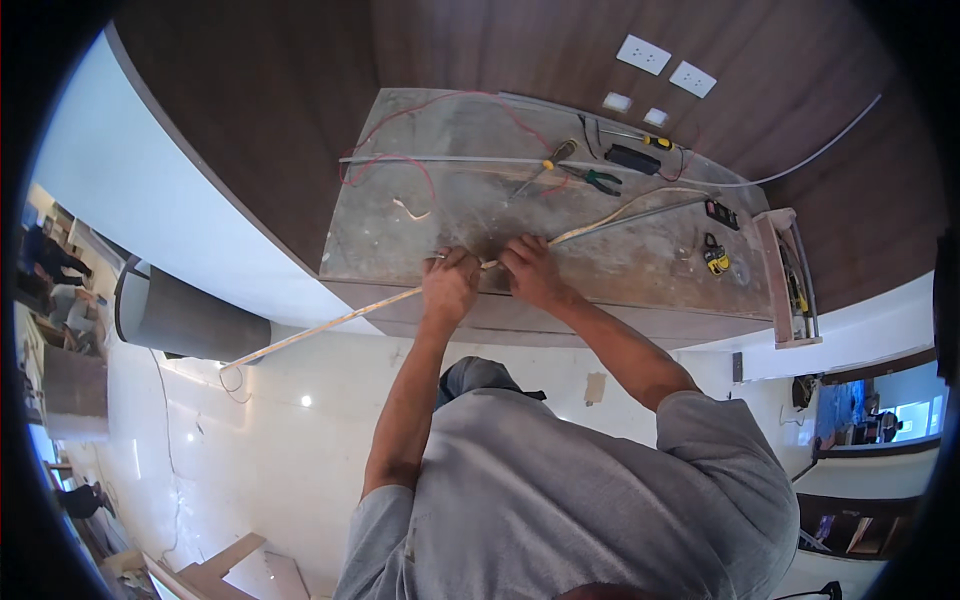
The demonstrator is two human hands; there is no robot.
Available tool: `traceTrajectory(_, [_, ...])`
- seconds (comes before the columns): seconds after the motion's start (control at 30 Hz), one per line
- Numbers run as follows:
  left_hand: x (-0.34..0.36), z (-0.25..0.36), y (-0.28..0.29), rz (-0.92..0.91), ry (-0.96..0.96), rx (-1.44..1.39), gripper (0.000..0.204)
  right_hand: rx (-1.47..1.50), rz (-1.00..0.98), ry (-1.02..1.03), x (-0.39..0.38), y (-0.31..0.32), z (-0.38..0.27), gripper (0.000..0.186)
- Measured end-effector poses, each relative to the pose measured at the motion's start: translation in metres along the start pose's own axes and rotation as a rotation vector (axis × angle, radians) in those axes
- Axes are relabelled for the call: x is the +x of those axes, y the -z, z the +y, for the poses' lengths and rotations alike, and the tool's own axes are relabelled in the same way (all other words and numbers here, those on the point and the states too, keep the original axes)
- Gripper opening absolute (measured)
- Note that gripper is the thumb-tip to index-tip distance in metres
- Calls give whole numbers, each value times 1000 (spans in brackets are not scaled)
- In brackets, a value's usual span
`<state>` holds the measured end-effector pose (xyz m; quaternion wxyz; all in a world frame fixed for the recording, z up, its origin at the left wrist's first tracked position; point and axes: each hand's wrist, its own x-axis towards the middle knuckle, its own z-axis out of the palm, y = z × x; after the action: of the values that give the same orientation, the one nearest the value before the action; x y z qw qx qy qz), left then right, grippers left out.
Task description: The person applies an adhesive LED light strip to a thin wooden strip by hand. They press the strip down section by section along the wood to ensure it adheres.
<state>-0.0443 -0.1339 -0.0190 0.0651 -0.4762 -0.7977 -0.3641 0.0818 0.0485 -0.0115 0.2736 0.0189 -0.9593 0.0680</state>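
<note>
Left hand (450, 285) and right hand (531, 272) each appear to pinch the yellowish strip (330, 324) at the worktop's (630, 268) front edge, presumably to steady the short span between. Pliers (601, 181) and screwdriver (559, 154) lie farther back on the worktop, seemingly for reach.

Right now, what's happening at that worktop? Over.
Left hand and right hand on yellowish strip. Strip runs leftward past front edge of worktop. Pliers and screwdriver farther back, not touching it.
</note>
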Motion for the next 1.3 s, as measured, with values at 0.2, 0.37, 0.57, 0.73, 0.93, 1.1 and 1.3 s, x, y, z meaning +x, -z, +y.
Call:
traceTrajectory(0.2, [-2,-2,-4,-29,20,41,9,97,38,89,4,-6,-12,24])
traceTrajectory(0.37, [4,3,-3,4,-37,12,10,57,15,69,7,-2,-13,27])
traceTrajectory(0.57, [2,-8,2,-38,-93,90,15,85,-196,63,29,11,-20,26])
traceTrajectory(0.73, [-4,0,5,67,-3,46,13,93,-34,40,12,4,-13,22])
traceTrajectory(0.93, [-9,-7,0,29,37,47,8,177,-36,46,10,-6,-21,23])
traceTrajectory(1.1, [-2,0,4,61,6,18,7,142,-17,47,9,-12,-17,27])
traceTrajectory(1.3, [5,-3,11,-37,12,63,10,59,-246,-10,25,3,-19,34])
